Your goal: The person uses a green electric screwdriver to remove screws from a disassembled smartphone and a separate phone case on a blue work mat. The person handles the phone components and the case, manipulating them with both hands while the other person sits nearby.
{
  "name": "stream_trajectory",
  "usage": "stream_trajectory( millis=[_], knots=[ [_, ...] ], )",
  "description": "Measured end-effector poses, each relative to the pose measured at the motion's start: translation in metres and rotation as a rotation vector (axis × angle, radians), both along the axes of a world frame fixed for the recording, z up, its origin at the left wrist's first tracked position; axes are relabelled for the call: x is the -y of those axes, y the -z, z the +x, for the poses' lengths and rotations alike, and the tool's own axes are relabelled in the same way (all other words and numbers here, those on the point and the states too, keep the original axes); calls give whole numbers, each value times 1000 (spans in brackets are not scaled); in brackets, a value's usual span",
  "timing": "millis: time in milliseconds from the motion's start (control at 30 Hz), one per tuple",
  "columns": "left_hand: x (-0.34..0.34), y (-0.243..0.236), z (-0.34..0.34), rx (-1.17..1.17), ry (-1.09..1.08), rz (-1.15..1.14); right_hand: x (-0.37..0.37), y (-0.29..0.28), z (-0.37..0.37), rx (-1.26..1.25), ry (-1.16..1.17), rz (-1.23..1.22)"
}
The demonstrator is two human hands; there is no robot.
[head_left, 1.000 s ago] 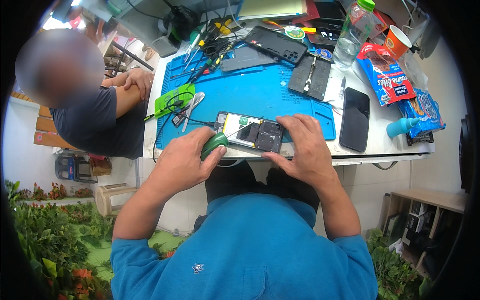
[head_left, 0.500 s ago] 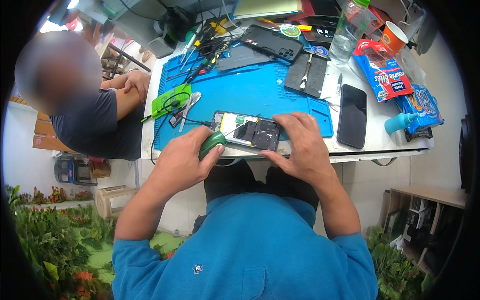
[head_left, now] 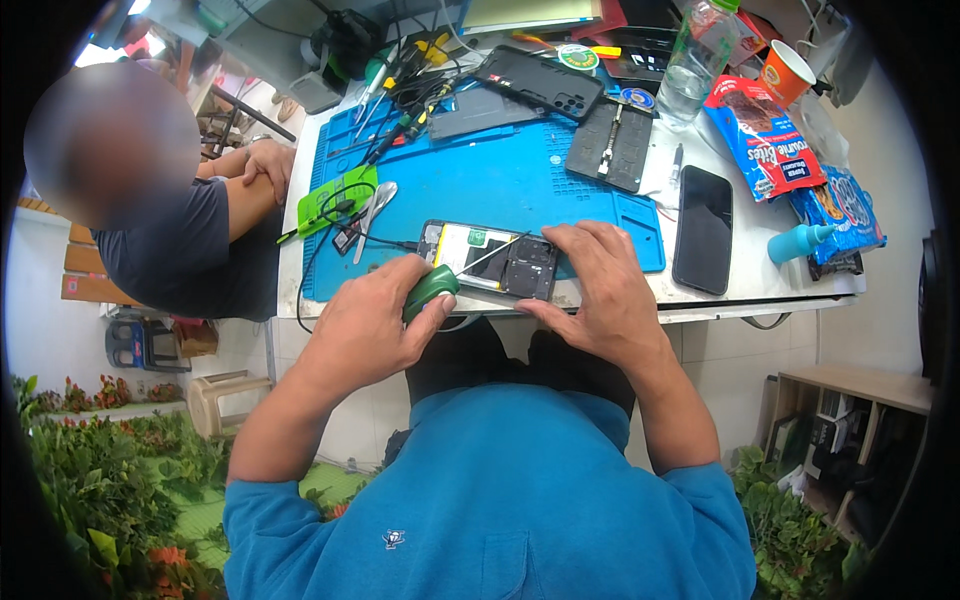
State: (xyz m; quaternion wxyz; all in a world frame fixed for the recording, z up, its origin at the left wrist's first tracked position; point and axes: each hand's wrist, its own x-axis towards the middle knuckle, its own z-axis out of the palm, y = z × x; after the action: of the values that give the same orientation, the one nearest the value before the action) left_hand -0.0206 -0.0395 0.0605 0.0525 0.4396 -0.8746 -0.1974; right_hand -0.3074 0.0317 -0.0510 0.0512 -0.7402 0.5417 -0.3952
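Observation:
An opened smartphone [head_left: 466, 252] lies across the front edge of the blue work mat, its battery and dark inner parts bared. My left hand [head_left: 372, 312] is closed around the green handle of a screwdriver [head_left: 432, 292]. Its thin shaft slants over the phone, the tip near the upper edge; whether it touches cannot be seen. With fingers on the far edge and thumb at the near one, my right hand [head_left: 600, 285] grips the phone's right end. A black cable [head_left: 385, 243] runs to the phone's left end.
On the blue mat [head_left: 450, 190] lie tweezers [head_left: 374, 215], a green card [head_left: 335, 195], tools and phone back covers [head_left: 545, 85]. Right of it are a black phone [head_left: 703, 230], a bottle [head_left: 690, 85], an orange cup [head_left: 787, 72] and snack packs [head_left: 765, 140]. A person [head_left: 190, 240] sits at left, arms folded.
The screwdriver has shifted slightly to the right over the phone, with my left hand still around it. My right hand keeps its hold. The whole view has moved a little.

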Motion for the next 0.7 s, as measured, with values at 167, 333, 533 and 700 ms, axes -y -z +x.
stream_trajectory(
  millis=[167,333,533,700],
  knots=[
    [1,-1,4,25,-24,11,1,0,0,-11,-6,5],
    [0,-4,5,28,-57,28,0,0,0,-13,0,2],
    [1,-5,10,50,-74,33,0,1,0,-12,0,-5],
    [0,1,16,6,-69,3,1,-3,-2,-17,-23,7]
  ],
)
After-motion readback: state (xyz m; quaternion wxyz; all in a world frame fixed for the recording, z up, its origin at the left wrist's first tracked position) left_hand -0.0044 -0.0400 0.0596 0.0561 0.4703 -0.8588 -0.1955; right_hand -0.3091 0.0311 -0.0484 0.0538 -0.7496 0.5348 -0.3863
